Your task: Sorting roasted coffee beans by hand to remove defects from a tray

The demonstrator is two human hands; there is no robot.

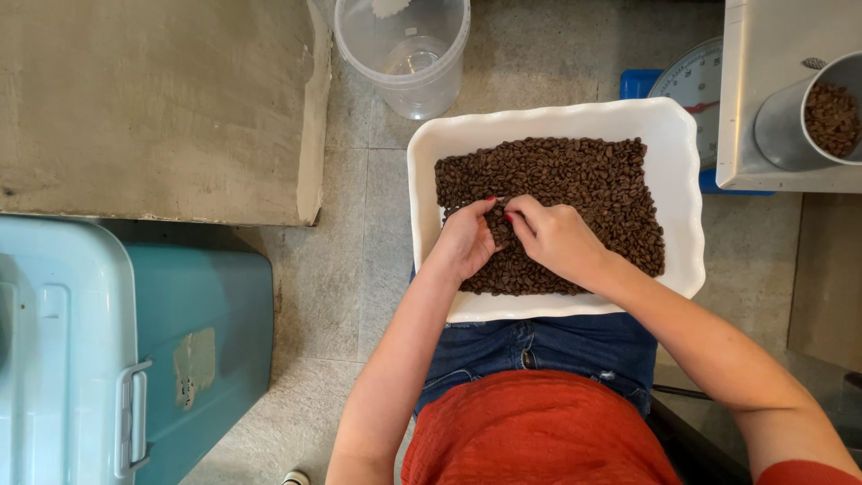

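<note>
A white rectangular tray [682, 207] with a wavy rim rests on my lap, holding a spread layer of dark roasted coffee beans [584, 180]. My left hand [467, 241] lies on the beans at the tray's left side, fingers curled down into them. My right hand [555, 235] is beside it, fingertips pinched among the beans where the two hands meet. Whether either hand holds a bean is hidden by the fingers.
A clear plastic tub [404, 54] stands on the tiled floor ahead. A dial scale [696, 85] on a blue base sits right of it. A metal cup of beans [822, 112] rests on a steel surface. A light blue box [108, 359] is at left.
</note>
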